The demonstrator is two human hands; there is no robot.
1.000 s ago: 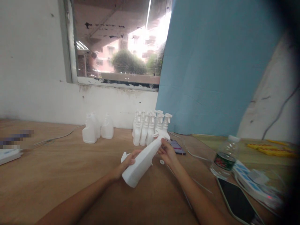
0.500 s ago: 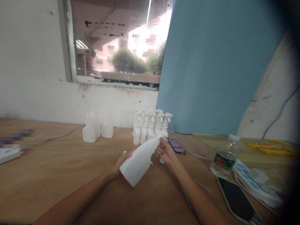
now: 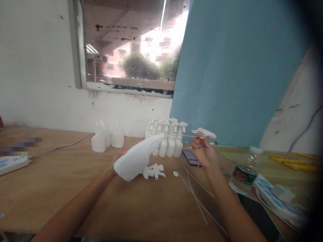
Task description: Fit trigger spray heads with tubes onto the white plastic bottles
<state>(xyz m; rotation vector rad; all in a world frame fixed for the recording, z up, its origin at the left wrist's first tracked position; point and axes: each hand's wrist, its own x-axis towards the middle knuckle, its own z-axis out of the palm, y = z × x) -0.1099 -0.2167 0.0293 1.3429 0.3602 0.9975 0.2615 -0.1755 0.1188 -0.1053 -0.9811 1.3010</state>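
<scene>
My left hand [image 3: 114, 163] is closed round the base of a white plastic bottle [image 3: 136, 158], held tilted with its open neck pointing up and right. My right hand [image 3: 204, 153] is raised to the right of it and grips a white trigger spray head [image 3: 205, 133], whose thin dip tube runs left toward the bottle neck. The head and the bottle are apart. Two loose spray heads [image 3: 153, 171] and a small white ring [image 3: 175, 173] lie on the wooden table [image 3: 63, 188] just below the bottle.
Several capped spray bottles [image 3: 169, 141] stand in a cluster by the wall, with uncapped white bottles [image 3: 107, 137] to their left. Thin dip tubes [image 3: 195, 193], a phone [image 3: 191, 157], a water bottle [image 3: 243, 171] and a power strip [image 3: 277, 198] lie at right. A blue sheet [image 3: 237, 74] leans behind.
The spray head has come off the bottle: my right hand lifted it up and to the right, drawing its tube out. My left hand swung the bottle leftward.
</scene>
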